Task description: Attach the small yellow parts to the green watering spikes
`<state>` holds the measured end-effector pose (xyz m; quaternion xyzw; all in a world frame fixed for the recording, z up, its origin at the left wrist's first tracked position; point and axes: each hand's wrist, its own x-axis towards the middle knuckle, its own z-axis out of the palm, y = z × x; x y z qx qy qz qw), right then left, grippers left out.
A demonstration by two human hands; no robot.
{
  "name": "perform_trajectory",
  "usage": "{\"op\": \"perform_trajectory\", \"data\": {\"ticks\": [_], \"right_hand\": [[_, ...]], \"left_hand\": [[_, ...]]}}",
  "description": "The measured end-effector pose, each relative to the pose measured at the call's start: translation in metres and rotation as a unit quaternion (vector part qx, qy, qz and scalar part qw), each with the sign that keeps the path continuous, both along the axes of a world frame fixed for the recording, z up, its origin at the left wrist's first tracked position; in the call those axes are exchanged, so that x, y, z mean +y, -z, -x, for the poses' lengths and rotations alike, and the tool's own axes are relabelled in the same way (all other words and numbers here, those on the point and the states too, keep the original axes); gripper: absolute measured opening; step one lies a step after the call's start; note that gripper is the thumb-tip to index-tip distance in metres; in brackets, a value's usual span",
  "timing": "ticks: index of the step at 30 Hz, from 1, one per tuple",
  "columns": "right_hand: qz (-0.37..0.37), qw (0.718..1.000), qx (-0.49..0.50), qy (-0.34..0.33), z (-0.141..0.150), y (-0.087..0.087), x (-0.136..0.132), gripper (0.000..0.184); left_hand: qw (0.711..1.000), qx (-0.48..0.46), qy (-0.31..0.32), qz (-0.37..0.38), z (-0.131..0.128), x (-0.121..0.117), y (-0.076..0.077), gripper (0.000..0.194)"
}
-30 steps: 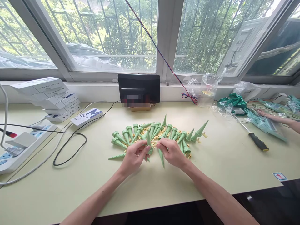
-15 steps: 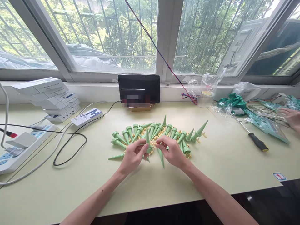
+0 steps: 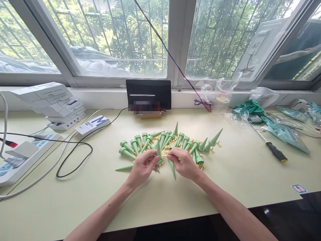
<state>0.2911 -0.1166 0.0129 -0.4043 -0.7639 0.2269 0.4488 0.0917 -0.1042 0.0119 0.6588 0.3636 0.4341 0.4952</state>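
Between the thumb and fingers of my left hand (image 3: 143,166) is a green plastic plant watering spike (image 3: 158,150), its point up. My right hand (image 3: 183,163) pinches a small yellow plastic valve (image 3: 164,155) close against the spike's side; whether it sits in the spike I cannot tell. Behind my hands lies a pile of more green watering spikes (image 3: 137,140) with yellow valves (image 3: 218,144) scattered among them. One loose spike (image 3: 123,168) points left beside my left hand, and another (image 3: 172,169) points toward me between my hands.
A tablet (image 3: 149,95) stands by the window. At left are stacked white boxes (image 3: 54,103), a power strip (image 3: 32,157) and a looped black cable (image 3: 91,154). At right lie a screwdriver (image 3: 276,151) and bagged teal items (image 3: 286,132). The table's front edge runs below my forearms.
Both hands keep nearly the same place, with the spike and the yellow valve shifted very slightly. Another person's hand at the far right has left the view.
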Motion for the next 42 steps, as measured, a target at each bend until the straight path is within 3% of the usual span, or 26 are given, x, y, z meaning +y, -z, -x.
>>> {"op": "perform_trajectory", "data": {"ticks": [12, 18, 25, 42], "right_hand": [[0.015, 1.0, -0.012, -0.01, -0.0003, 0.0015, 0.0004, 0.032], [0.008, 0.999, 0.03, 0.016, 0.0009, -0.001, 0.0001, 0.009], [-0.005, 1.0, 0.028, 0.0, 0.0, -0.0006, 0.0006, 0.006], [-0.014, 1.0, -0.013, -0.014, -0.0014, 0.0029, 0.0012, 0.024]], "left_hand": [[1.0, 0.017, -0.004, -0.016, -0.0014, -0.0015, -0.0018, 0.018], [0.999, 0.016, -0.037, 0.01, -0.0033, -0.0015, -0.0046, 0.022], [0.999, 0.009, -0.033, 0.015, -0.0025, -0.0011, -0.0033, 0.02], [1.0, 0.0, 0.004, -0.014, -0.0012, -0.0011, 0.0005, 0.015]]}}
